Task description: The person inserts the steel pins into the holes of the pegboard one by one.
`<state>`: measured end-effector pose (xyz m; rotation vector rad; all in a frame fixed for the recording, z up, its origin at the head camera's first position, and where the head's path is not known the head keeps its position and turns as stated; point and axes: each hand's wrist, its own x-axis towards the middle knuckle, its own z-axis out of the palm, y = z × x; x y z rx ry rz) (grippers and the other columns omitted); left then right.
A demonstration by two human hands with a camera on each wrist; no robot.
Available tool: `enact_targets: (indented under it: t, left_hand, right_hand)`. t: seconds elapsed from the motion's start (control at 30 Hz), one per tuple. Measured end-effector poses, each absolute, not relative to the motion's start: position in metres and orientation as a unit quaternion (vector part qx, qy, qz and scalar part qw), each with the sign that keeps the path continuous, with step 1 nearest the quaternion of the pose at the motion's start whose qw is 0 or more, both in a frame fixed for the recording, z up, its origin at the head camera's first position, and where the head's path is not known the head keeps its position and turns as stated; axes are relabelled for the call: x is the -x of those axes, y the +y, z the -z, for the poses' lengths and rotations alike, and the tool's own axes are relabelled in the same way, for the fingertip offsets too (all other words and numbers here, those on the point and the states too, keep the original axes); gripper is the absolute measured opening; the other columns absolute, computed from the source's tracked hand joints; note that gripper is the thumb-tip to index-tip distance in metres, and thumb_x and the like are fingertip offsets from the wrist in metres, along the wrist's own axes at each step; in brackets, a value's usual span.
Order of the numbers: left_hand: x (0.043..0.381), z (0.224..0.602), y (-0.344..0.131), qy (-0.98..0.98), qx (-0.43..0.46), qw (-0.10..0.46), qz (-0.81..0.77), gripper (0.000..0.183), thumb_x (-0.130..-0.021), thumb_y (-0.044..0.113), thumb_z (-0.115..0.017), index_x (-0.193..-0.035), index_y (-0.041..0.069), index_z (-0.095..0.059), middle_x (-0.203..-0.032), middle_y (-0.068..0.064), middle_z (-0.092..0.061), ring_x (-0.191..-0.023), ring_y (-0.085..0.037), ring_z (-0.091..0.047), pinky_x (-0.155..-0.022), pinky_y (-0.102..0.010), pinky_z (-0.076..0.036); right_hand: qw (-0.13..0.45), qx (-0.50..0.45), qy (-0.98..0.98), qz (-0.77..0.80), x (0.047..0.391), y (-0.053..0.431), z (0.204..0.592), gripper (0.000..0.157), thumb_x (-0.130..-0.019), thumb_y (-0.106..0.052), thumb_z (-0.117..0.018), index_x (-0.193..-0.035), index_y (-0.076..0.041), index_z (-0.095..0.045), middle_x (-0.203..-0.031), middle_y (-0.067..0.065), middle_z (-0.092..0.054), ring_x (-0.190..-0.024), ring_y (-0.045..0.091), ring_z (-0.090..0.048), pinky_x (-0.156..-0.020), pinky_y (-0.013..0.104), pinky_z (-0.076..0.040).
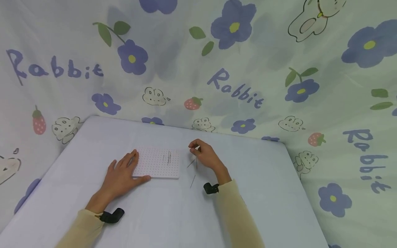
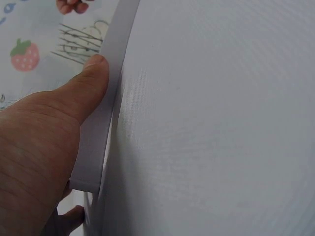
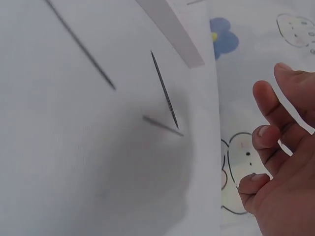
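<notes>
At its near left corner, my left hand (image 1: 122,174) rests against a white board (image 1: 152,165) dotted with small holes. The thumb (image 2: 96,73) presses along the board's front edge, while the other fingers lie fairly straight at its left side. Several thin dark needles (image 1: 169,157) stand in the board's right part. My right hand (image 1: 206,155) hovers right of the board, fingers loosely bent. A gap shows between thumb and index finger in the right wrist view, with nothing visible in it. Below that hand lie a pointed needle (image 3: 165,91) and another needle (image 3: 83,46).
The board and loose needles lie on a white-covered table (image 1: 266,193). A patterned curtain (image 1: 173,69) with flowers and rabbits hangs behind the table and at its sides. A black wrist camera (image 1: 112,216) sits on the left wrist, another camera (image 1: 211,188) on the right.
</notes>
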<state>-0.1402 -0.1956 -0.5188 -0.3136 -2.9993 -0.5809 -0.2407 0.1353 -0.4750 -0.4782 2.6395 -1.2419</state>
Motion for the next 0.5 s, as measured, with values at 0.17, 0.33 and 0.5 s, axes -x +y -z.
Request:
enact_targets:
  t: [0.17, 0.33, 0.5]
  left_hand:
    - [0.141, 0.519, -0.196, -0.976, 0.103, 0.035, 0.189, 0.113, -0.082, 0.075, -0.063, -0.155, -0.006, -0.03, -0.162, -0.022, -0.026, -0.146, -0.044, -0.025, -0.11, -0.074, -0.015]
    - [0.142, 0.523, -0.196, -0.976, 0.103, 0.042, 0.189, 0.113, -0.082, 0.074, -0.064, -0.154, -0.006, -0.03, -0.161, -0.023, -0.028, -0.145, -0.044, -0.026, -0.111, -0.073, -0.016]
    - [0.143, 0.527, -0.196, -0.975, 0.105, 0.046, 0.189, 0.113, -0.082, 0.075, -0.064, -0.154, -0.005, -0.031, -0.161, -0.022, -0.028, -0.145, -0.044, -0.027, -0.111, -0.073, -0.016]
  right_hand:
    - [0.09, 0.161, 0.899, 0.397, 0.232, 0.154, 0.47, 0.011, -0.102, -0.022, -0.062, -0.112, -0.019, -0.063, -0.107, -0.006, -0.064, -0.097, 0.016, -0.057, -0.088, 0.035, -0.051]
    - [0.103, 0.172, 0.902, 0.382, 0.216, 0.165, 0.467, 0.012, -0.1, -0.017, -0.064, -0.112, -0.014, -0.065, -0.107, -0.005, -0.065, -0.103, 0.015, -0.057, -0.097, 0.037, -0.049]
    - [0.131, 0.188, 0.905, 0.359, 0.2, 0.166, 0.47, 0.016, -0.099, -0.016, -0.066, -0.113, -0.011, -0.067, -0.106, -0.007, -0.065, -0.098, 0.015, -0.056, -0.088, 0.034, -0.051]
